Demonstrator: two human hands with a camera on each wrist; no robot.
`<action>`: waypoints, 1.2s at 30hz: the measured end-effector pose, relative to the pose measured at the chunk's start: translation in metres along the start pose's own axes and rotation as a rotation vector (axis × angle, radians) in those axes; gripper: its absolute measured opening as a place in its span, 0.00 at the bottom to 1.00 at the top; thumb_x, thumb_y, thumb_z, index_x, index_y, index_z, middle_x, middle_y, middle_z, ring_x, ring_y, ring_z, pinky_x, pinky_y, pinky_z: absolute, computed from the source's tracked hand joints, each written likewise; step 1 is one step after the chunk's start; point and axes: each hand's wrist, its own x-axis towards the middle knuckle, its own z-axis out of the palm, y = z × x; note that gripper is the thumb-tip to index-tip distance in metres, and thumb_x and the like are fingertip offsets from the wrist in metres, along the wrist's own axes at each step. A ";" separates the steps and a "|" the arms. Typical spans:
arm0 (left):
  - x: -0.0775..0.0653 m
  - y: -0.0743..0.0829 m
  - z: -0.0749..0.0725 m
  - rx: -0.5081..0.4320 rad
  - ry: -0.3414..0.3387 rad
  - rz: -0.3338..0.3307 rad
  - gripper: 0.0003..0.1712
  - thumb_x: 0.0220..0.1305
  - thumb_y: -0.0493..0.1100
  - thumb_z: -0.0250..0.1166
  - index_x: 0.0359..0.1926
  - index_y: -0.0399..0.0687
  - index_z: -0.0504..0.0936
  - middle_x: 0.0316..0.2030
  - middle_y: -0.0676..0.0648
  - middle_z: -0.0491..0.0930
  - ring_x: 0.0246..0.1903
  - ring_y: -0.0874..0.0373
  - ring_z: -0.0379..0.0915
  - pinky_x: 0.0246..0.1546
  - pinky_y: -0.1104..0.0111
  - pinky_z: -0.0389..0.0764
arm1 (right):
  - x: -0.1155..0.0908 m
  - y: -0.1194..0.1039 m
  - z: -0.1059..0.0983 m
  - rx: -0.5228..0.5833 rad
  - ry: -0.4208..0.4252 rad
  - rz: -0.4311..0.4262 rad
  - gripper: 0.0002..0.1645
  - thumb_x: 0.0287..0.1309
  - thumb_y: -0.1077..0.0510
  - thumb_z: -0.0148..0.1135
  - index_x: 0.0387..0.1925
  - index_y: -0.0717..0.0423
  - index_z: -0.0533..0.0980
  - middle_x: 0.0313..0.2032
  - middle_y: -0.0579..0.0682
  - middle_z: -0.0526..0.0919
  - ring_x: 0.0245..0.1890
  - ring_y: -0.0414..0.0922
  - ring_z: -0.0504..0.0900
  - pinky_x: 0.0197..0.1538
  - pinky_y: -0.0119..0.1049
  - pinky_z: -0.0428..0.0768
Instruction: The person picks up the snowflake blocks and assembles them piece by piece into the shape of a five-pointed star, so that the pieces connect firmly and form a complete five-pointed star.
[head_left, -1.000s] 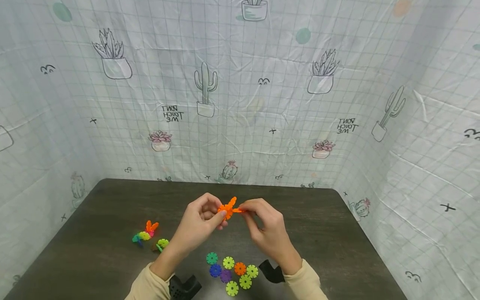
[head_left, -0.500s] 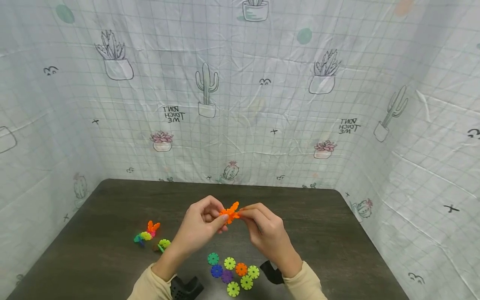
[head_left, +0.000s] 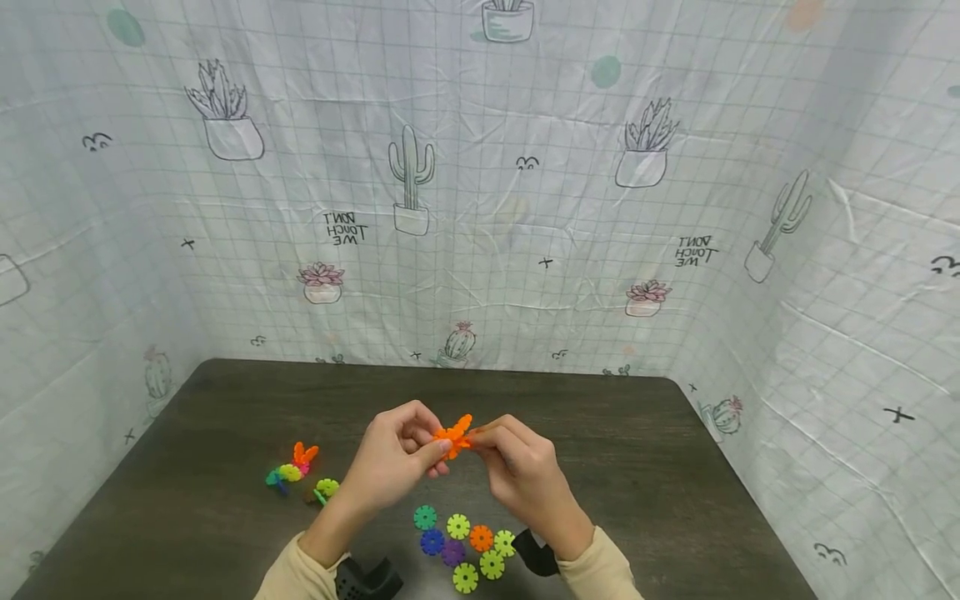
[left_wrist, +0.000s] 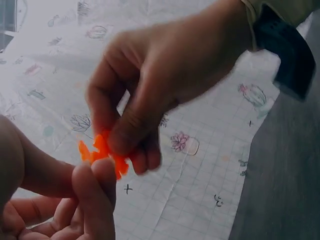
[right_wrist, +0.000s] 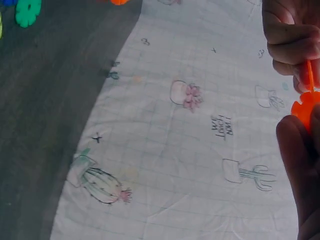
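Note:
Above the table, in the head view, a small cluster of orange notched discs point(head_left: 454, 433) is held between both hands. My left hand point(head_left: 397, 454) pinches it from the left between thumb and fingers. On the other side my right hand point(head_left: 521, 467) pinches an orange disc with thumb and index finger. The left wrist view has the discs point(left_wrist: 102, 152) meeting at the fingertips of both hands, partly covered by them. One orange disc stands edge-on against a flatter orange disc point(right_wrist: 304, 109) in the right wrist view.
Loose notched discs in green, blue, purple, yellow-green and orange point(head_left: 482, 538) lie near the front of the dark table point(head_left: 637, 467). Left of the left forearm are a joined multicoloured piece point(head_left: 291, 472) and a yellow-green disc piece point(head_left: 327, 488). A patterned cloth point(head_left: 480, 208) surrounds the table.
Both hands have lowered slightly toward the person, keeping the orange discs. My right hand has come closer to the left, and the discs sit more tightly together.

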 end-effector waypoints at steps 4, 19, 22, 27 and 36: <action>-0.003 -0.004 0.001 0.012 -0.004 -0.018 0.06 0.64 0.31 0.68 0.38 0.35 0.77 0.26 0.41 0.84 0.23 0.52 0.83 0.27 0.66 0.85 | -0.005 0.000 0.004 0.020 -0.019 0.018 0.12 0.56 0.74 0.69 0.37 0.56 0.81 0.35 0.48 0.82 0.30 0.39 0.82 0.36 0.20 0.80; -0.002 -0.015 -0.002 0.054 -0.003 -0.014 0.09 0.67 0.34 0.68 0.46 0.37 0.79 0.29 0.43 0.84 0.25 0.53 0.84 0.31 0.65 0.87 | -0.009 -0.002 0.010 0.007 -0.085 0.080 0.16 0.52 0.75 0.72 0.40 0.56 0.82 0.39 0.46 0.83 0.34 0.38 0.82 0.38 0.20 0.80; -0.003 -0.024 -0.005 0.093 0.005 -0.014 0.09 0.68 0.35 0.67 0.48 0.39 0.80 0.30 0.44 0.84 0.25 0.56 0.84 0.31 0.64 0.87 | -0.012 -0.002 0.012 -0.003 -0.152 0.127 0.15 0.55 0.71 0.72 0.41 0.55 0.80 0.41 0.46 0.83 0.35 0.37 0.83 0.38 0.21 0.81; -0.002 -0.047 -0.015 0.280 0.141 -0.024 0.07 0.67 0.34 0.67 0.45 0.44 0.84 0.27 0.50 0.83 0.25 0.57 0.83 0.26 0.71 0.83 | -0.015 0.001 0.008 -0.038 -0.223 0.227 0.19 0.56 0.66 0.74 0.46 0.55 0.75 0.40 0.48 0.81 0.35 0.37 0.83 0.40 0.26 0.84; -0.011 -0.098 -0.037 0.545 0.238 -0.149 0.08 0.64 0.34 0.68 0.45 0.43 0.84 0.24 0.52 0.78 0.24 0.63 0.73 0.24 0.70 0.75 | -0.024 0.010 0.003 -0.101 -0.289 0.268 0.14 0.56 0.62 0.75 0.40 0.50 0.77 0.41 0.43 0.79 0.34 0.36 0.78 0.38 0.29 0.83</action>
